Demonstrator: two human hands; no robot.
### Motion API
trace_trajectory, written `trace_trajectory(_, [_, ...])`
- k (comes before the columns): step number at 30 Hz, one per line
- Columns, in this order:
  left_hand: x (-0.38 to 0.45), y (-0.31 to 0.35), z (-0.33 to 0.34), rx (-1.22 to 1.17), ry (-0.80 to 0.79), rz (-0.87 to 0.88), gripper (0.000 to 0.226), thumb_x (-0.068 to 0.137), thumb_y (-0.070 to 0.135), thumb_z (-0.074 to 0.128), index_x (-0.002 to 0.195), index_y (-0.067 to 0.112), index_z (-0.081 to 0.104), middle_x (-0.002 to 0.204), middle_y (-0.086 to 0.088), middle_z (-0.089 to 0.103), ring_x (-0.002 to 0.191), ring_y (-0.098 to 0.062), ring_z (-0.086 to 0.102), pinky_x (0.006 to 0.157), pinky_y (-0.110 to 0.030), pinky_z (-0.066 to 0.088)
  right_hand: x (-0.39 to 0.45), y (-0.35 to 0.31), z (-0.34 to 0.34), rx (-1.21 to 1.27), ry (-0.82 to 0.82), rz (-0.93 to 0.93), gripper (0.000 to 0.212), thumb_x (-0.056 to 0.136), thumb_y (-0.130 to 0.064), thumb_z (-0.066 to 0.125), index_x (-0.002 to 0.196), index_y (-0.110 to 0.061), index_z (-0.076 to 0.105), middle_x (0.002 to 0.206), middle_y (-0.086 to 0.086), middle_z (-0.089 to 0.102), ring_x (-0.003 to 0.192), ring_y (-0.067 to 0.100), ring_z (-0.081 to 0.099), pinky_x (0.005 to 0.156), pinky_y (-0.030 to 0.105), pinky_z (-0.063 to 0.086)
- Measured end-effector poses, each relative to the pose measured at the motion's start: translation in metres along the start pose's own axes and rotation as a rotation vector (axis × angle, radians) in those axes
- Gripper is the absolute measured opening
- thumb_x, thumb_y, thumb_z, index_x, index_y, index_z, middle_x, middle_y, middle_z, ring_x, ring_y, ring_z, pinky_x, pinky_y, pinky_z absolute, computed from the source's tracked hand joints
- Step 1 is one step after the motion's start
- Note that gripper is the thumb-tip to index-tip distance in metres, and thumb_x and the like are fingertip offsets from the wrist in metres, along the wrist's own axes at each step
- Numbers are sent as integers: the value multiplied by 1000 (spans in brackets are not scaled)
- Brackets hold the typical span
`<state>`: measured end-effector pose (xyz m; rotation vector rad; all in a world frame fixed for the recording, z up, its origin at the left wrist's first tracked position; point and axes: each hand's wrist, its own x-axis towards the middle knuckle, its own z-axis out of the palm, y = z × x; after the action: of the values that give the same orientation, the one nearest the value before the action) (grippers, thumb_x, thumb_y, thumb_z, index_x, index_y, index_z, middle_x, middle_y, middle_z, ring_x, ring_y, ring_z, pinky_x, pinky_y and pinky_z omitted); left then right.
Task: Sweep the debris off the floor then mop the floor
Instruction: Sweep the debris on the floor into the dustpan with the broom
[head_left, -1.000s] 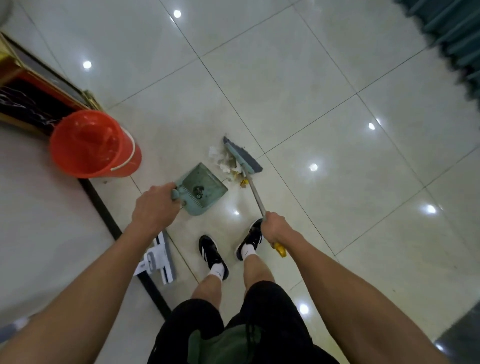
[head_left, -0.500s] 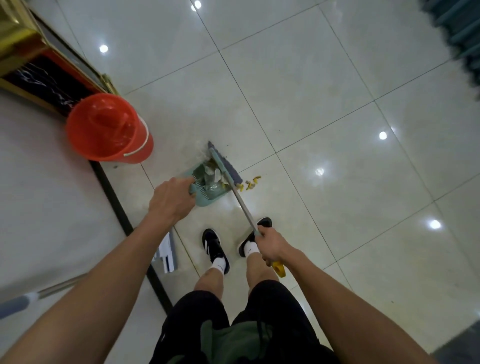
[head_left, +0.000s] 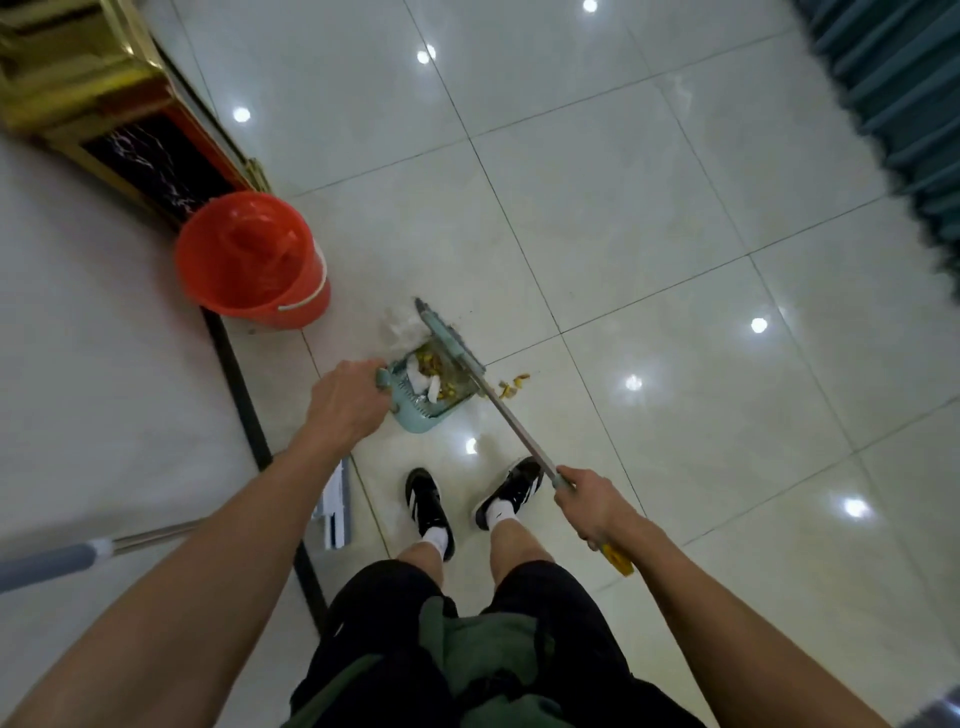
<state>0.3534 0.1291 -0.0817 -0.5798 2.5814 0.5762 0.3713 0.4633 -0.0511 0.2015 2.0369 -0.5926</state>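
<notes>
While your right hand (head_left: 589, 506) grips the broom (head_left: 511, 415) and your left hand (head_left: 345, 402) holds the dustpan (head_left: 423, 395), tipping it spills the debris (head_left: 434, 371); yellow scraps (head_left: 514, 384) lie outside on the floor (head_left: 649, 234).

We see a pale teal dustpan (head_left: 415, 410) holding yellow and white debris (head_left: 434, 376); the broom (head_left: 452, 340) is teal with a silver shaft and yellow end; the bucket (head_left: 249, 260) is orange-red; the floor (head_left: 649, 218) is glossy cream tile with thin dark lines; our shoes (head_left: 428, 501) are black with white stripes.
</notes>
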Motion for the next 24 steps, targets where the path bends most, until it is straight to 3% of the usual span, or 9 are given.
trace_trajectory(6, [-20, -10, -4, -53, -7, -28, 8, 86, 20, 57, 88, 21, 65, 87, -8, 68, 82, -32, 65, 66, -32, 45, 0, -11, -10, -89, 93, -14, 38, 104, -21, 43, 140, -13, 51, 87, 1, 61, 58, 10, 54, 46, 18, 40])
trace_trajectory(10, [-33, -23, -9, -89, -13, -82, 7, 83, 20, 58, 84, 20, 64, 84, -7, 69, 79, -31, 65, 68, -35, 54, 20, -18, -18, -182, 128, -42, 39, 101, -20, 44, 138, -14, 52, 98, 7, 63, 64, 17, 59, 46, 25, 46])
trace_trajectory(13, [-44, -26, -13, -130, -27, -145, 5, 82, 18, 59, 81, 20, 63, 80, -4, 67, 75, -29, 65, 68, -37, 56, 40, -33, -28, -300, 128, -84, 31, 101, -20, 43, 129, -14, 56, 94, 11, 64, 68, 25, 63, 51, 33, 57])
trace_trajectory(16, [-51, -24, -15, -140, -38, -231, 4, 81, 16, 65, 81, 20, 64, 79, -2, 66, 76, -27, 64, 67, -33, 52, 72, -60, -44, -448, 114, -155, 28, 100, -20, 43, 125, -14, 56, 94, 11, 62, 66, 23, 60, 49, 33, 55])
trace_trajectory(24, [-68, -15, 7, -187, 28, -459, 19, 88, 26, 60, 71, 25, 53, 81, -5, 67, 75, -28, 64, 63, -32, 49, 155, -120, -61, -719, 24, -301, 35, 96, -16, 45, 130, -14, 54, 108, 13, 61, 80, 26, 58, 69, 36, 56])
